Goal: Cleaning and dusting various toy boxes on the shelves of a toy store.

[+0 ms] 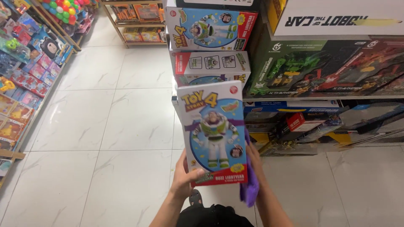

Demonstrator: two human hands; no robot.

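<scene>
- In the middle of the shop aisle, over the white tiled floor [105,126], a tall toy box [213,132] stands upright in the person's two hands, its front showing a white and green space figure on a blue oval
- The left hand [185,178] is clamped on the box's lower left edge, thumb laid across the front near the red bottom strip
- The right hand [254,157] sits behind the box's right edge; its fingers are hidden, so I cannot tell how they close
- A purple cloth [249,187] hangs down by the right hand, pressed against the box's lower right corner
- Just beyond the held box, two more boxes [210,46] of the same kind are stacked, the top one lying on its side
- On the right, a shelf [320,97] carries large green and red robot toy boxes [320,67], with flatter packs below
- On the far left, racks of small colourful toy packs [25,71] line the aisle
</scene>
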